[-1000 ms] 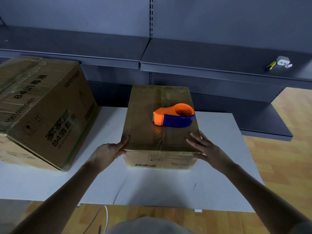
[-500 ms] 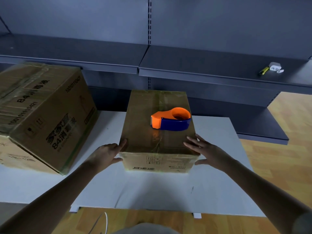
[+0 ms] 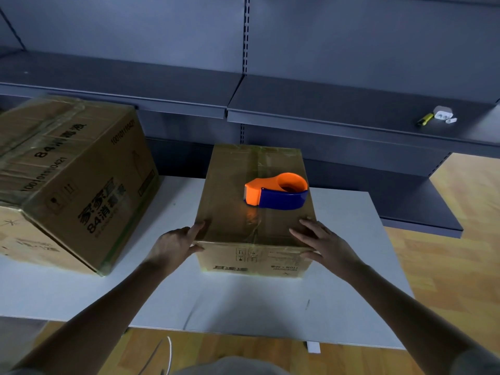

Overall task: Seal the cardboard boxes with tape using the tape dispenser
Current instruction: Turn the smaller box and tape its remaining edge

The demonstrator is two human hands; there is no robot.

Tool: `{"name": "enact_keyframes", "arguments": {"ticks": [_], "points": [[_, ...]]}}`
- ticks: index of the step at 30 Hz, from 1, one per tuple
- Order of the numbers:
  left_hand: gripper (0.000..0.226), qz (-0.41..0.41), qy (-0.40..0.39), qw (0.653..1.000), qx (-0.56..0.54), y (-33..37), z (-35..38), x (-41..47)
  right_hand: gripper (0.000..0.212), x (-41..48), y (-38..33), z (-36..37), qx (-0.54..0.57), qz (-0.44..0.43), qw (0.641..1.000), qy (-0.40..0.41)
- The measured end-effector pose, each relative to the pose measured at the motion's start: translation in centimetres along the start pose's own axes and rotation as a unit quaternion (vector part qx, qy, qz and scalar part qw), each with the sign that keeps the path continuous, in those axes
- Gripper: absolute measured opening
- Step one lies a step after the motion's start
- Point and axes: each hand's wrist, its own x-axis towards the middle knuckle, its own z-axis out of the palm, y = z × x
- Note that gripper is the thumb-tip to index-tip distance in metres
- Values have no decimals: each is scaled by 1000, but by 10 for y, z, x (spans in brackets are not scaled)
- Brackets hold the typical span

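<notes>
Left hand (image 3: 175,244) and right hand (image 3: 326,243) press straight-fingered against the near corners of the small box (image 3: 230,185), tape dispenser (image 3: 276,192) atop it.

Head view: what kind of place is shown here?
Probably a shop stockroom or packing area: dark grey metal shelving with slotted uprights, a large brown cardboard box and a smaller brown cardboard box on a white table, an orange-and-blue plastic tape dispenser lying on the smaller one.
</notes>
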Motion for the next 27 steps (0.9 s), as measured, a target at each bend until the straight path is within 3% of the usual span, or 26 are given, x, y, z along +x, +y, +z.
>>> {"name": "enact_keyframes", "arguments": {"ticks": [4, 9, 11, 13, 15, 20, 27], "points": [[72, 2, 21, 999, 38, 3, -2, 3, 58, 1, -8, 8, -1, 19, 1000, 24], [90, -32, 37, 990, 135, 17, -11, 16, 67, 19, -34, 6, -29, -55, 997, 45], [95, 3, 48, 991, 126, 27, -12, 29, 72, 37, -51, 2, -40, -80, 996, 25], [94, 100, 38, 989, 104, 37, -3, 38, 73, 53, -65, 0, -43, -96, 994, 4], [86, 163, 36, 980, 109, 47, 6, 41, 71, 59, -73, -1, -51, -107, 993, 31], [73, 146, 63, 982, 102, 47, 18, 39, 65, 59, -76, 2, -63, -118, 984, 115], [73, 145, 51, 987, 44, 64, 19, 44, 70, 61, -78, 6, -76, -67, 986, 132]]}}
